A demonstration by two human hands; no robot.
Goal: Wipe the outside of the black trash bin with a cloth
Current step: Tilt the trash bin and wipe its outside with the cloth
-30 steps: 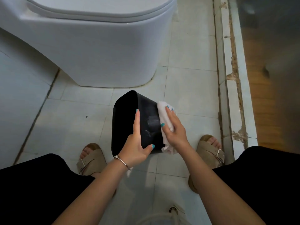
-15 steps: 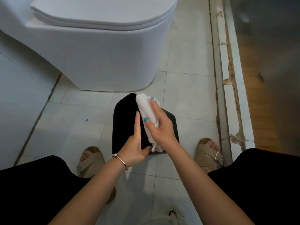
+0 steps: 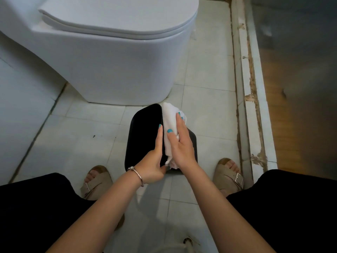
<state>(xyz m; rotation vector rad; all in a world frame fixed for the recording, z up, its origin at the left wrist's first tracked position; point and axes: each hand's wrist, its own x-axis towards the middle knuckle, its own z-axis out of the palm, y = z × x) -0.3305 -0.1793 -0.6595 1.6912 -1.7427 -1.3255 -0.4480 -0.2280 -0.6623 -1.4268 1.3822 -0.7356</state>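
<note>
White cloth (image 3: 171, 123) under right hand (image 3: 180, 143) presses black bin (image 3: 144, 136).

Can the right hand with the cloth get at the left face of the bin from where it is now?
Probably not directly. The right hand presses the cloth on the bin's upper side, and the left hand lies along the edge between. The bin would likely need turning first.

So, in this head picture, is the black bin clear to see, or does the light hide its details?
Head view: dim, soft light; the black trash bin reads as a nearly flat dark shape, the white cloth stands out brightly, and wide-angle distortion curves the edges.
</note>
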